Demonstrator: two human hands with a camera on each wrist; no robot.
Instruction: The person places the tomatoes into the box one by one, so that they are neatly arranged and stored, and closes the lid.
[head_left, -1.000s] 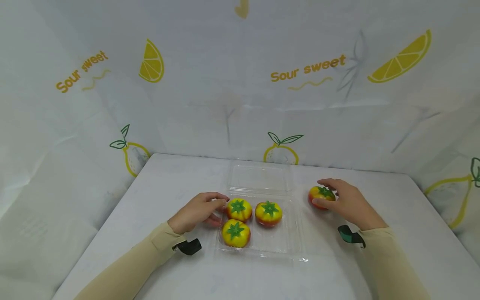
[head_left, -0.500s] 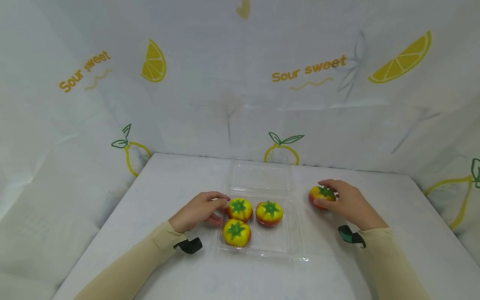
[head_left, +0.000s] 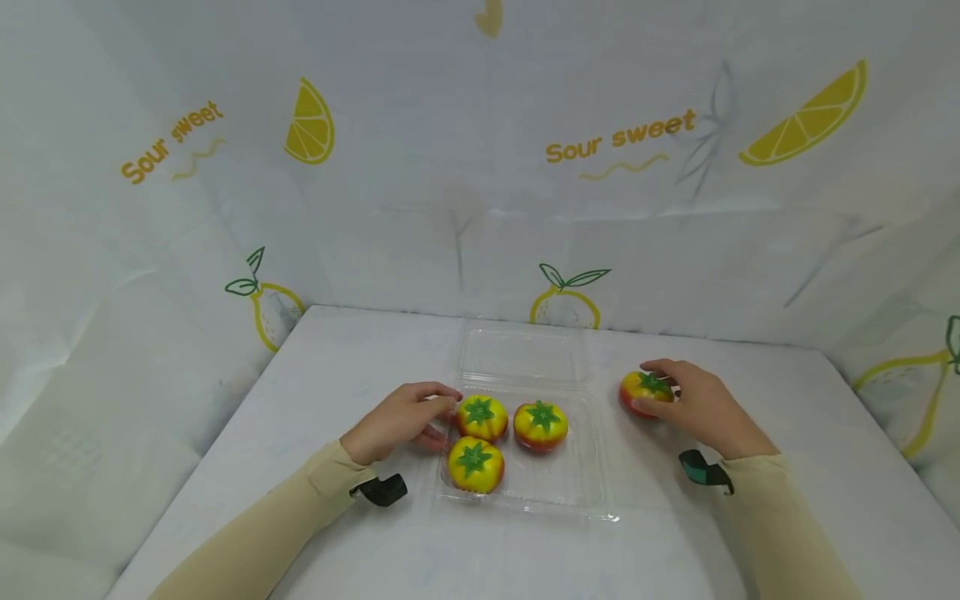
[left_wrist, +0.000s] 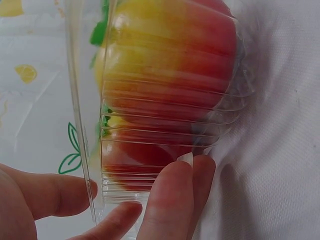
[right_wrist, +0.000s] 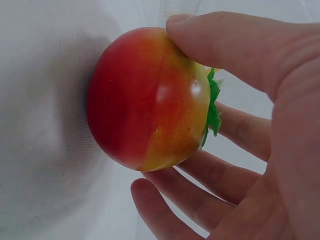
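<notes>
My right hand (head_left: pixel 693 408) is around a yellow-and-red toy tomato (head_left: pixel 639 388) with a green star-shaped top, to the right of an open clear plastic clamshell box (head_left: pixel 551 483). In the right wrist view, the thumb lies on one side of this tomato (right_wrist: pixel 145 100) and the other fingers reach round the far side. The tomato sits on the white cloth. My left hand (head_left: pixel 397 422) touches the box's left wall with extended fingers, as the left wrist view shows (left_wrist: pixel 170 200). Inside the box, two toy tomatoes (head_left: pixel 482 419) stand along the left side and a third (head_left: pixel 540 427) at the back right.
The box's clear lid (head_left: pixel 521 354) lies folded back behind its base. A white cloth covers the table (head_left: pixel 360 550). A white curtain (head_left: pixel 420 167) with lemon prints hangs behind and at both sides.
The view has shifted very slightly. Both hands and all the toy tomatoes stay in nearly the same places.
</notes>
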